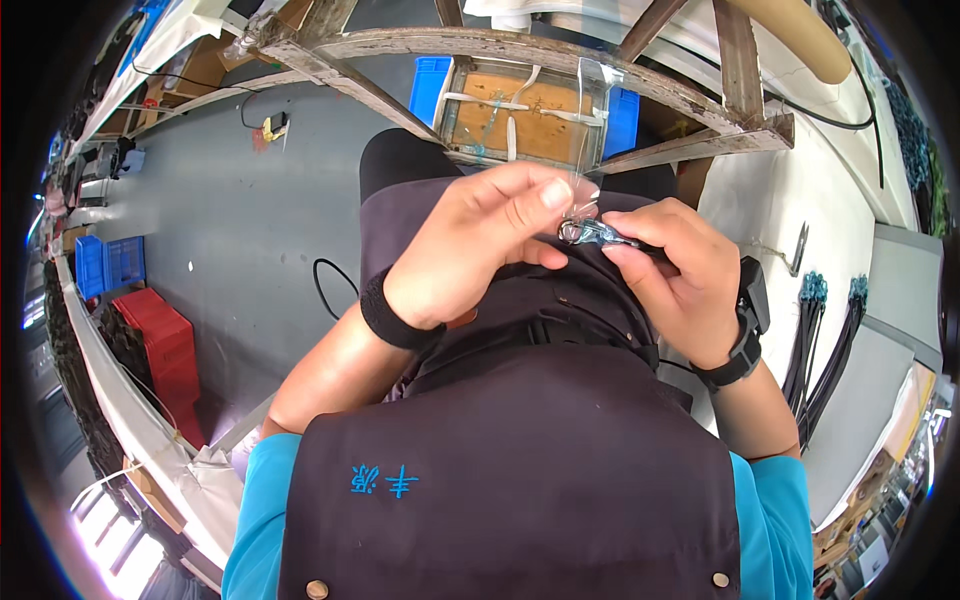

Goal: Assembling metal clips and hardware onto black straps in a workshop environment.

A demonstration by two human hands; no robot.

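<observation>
My right hand (682,270) pinches the end of a black strap with a metal ring (570,232) and bluish clear wrapping (602,234) at its tip. Beside it, my left hand (500,225) has thumb and forefinger closed on a thin clear plastic strip (581,195). This strip meets the wrapped tip near the ring, and its far part rises above my fingers. Both hands are close together above my lap, over a dark apron (520,450). The rest of the held strap is mostly hidden behind my right hand.
Ahead is a wooden frame (500,43) with a shallow tray (545,85) beneath it, holding blue scraps. On the right, black straps with blue-wrapped ends (813,290) lie on a white surface (770,215). Red (160,350) and blue crates (108,265) stand at left.
</observation>
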